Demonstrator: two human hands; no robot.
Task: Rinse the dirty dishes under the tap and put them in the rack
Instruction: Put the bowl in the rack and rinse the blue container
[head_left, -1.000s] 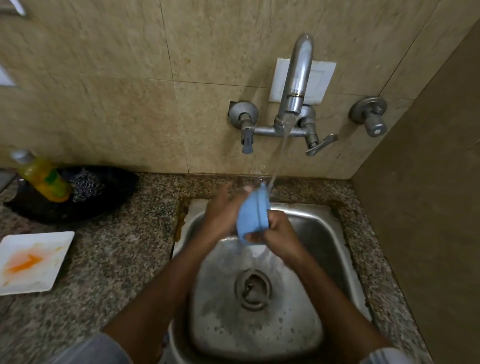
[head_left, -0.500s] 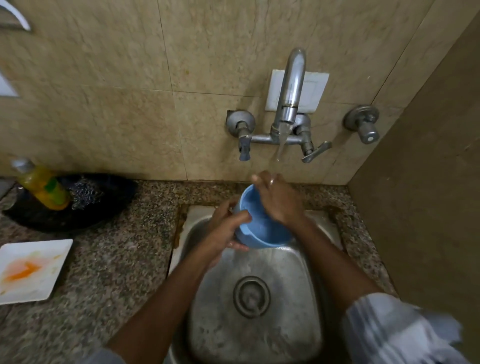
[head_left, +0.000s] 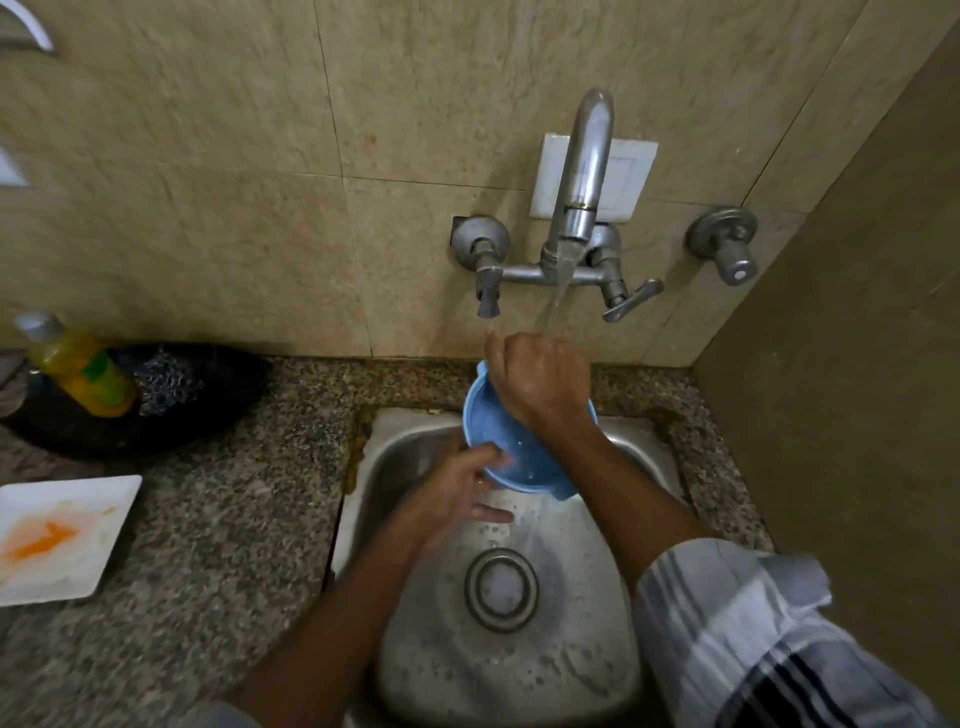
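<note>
Blue round plastic bowl (head_left: 519, 457) sits tilted between both hands above the steel sink (head_left: 509, 649): left hand (head_left: 457, 493) grips its near rim from below, right hand (head_left: 540, 384) curls over its far rim, under the tap's (head_left: 582, 171) running water.
</note>
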